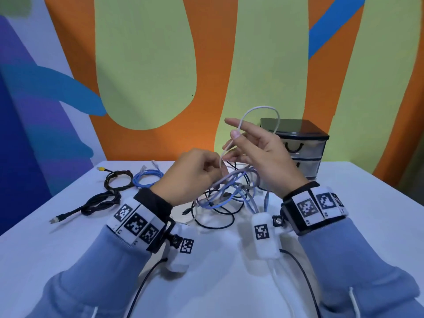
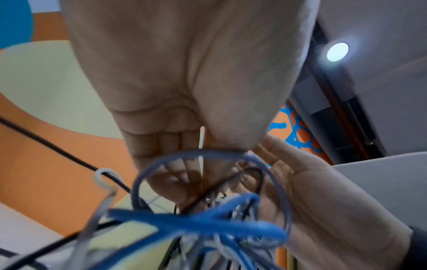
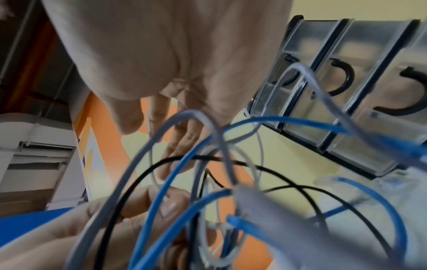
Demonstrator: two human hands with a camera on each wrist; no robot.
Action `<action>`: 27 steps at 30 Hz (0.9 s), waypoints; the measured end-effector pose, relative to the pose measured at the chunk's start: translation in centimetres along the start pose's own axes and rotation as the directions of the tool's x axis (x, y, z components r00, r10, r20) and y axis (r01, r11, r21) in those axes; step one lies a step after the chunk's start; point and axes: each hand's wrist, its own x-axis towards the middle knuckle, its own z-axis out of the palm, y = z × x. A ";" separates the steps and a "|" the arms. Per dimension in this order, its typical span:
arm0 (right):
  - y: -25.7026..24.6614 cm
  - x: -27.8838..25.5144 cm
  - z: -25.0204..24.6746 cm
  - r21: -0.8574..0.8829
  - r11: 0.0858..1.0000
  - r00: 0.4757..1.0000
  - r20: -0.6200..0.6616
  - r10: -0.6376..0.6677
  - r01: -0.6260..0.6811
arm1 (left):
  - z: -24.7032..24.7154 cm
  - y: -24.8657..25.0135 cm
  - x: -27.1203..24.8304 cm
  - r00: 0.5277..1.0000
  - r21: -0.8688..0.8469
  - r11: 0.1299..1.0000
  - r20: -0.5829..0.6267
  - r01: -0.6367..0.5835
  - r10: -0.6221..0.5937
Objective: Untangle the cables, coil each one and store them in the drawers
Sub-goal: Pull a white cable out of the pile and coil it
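Note:
A thin white cable [image 1: 260, 108] loops up above the table. My right hand [image 1: 234, 131], raised in front of the drawer unit [image 1: 305, 143], pinches it between thumb and forefinger, with the other fingers spread. Lower and to the left, my left hand [image 1: 215, 168] has its fingers curled and pinches the same white cable [image 2: 202, 135] where it drops toward the tangle. The tangle [image 1: 229, 196] of blue, grey, black and white cables lies on the table under both hands. In the right wrist view blue and grey loops [image 3: 184, 164] hang blurred under the palm.
Three coiled cables lie at the left of the white table [image 1: 68, 237]: a black one with a yellow plug [image 1: 118, 180], a blue one [image 1: 146, 179], and a black bundle [image 1: 101, 203]. The drawers [image 3: 346, 60] look closed. A painted wall stands behind.

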 end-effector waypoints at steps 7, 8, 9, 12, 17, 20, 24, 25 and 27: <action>0.8 0.5 -2.9 -0.290 0.955 0.953 -0.301 -0.031 -0.060 | -0.6 -0.3 0.1 0.974 -0.318 0.948 -0.220 -0.013 -0.061; 0.9 0.5 -2.9 -0.289 0.950 0.967 -0.250 0.047 -0.121 | -0.6 -0.3 0.2 0.971 -0.335 0.942 -0.230 -0.015 -0.067; 1.0 0.4 -2.8 -0.303 0.937 0.975 -0.186 0.118 -0.171 | -0.5 -0.4 0.3 0.969 -0.346 0.938 -0.236 -0.017 -0.070; 1.6 0.3 -2.1 -0.349 0.915 0.978 -0.018 0.210 -0.202 | -0.5 -0.3 0.4 0.964 -0.346 0.938 -0.253 -0.018 -0.075; 1.6 0.1 -1.6 -0.252 0.957 0.989 0.004 0.148 -0.142 | -0.7 -0.2 0.3 0.950 -0.414 0.910 -0.280 0.010 -0.138; 1.8 0.3 -1.4 -0.156 0.974 0.981 -0.123 0.148 -0.166 | -0.7 -0.4 0.4 0.946 -0.441 0.896 -0.265 0.055 -0.188; 1.6 0.6 -0.8 -0.038 0.983 0.953 -0.253 0.167 -0.182 | -0.5 -0.2 0.4 0.945 -0.463 0.876 -0.207 0.133 -0.253; 1.6 0.7 -0.7 -0.035 0.981 0.951 -0.254 0.174 -0.189 | -0.5 -0.2 0.4 0.944 -0.450 0.881 -0.201 0.147 -0.261; 1.5 0.6 -0.4 0.042 0.981 0.959 -0.205 0.193 -0.189 | -0.5 -0.3 0.4 0.943 -0.429 0.890 -0.204 0.155 -0.263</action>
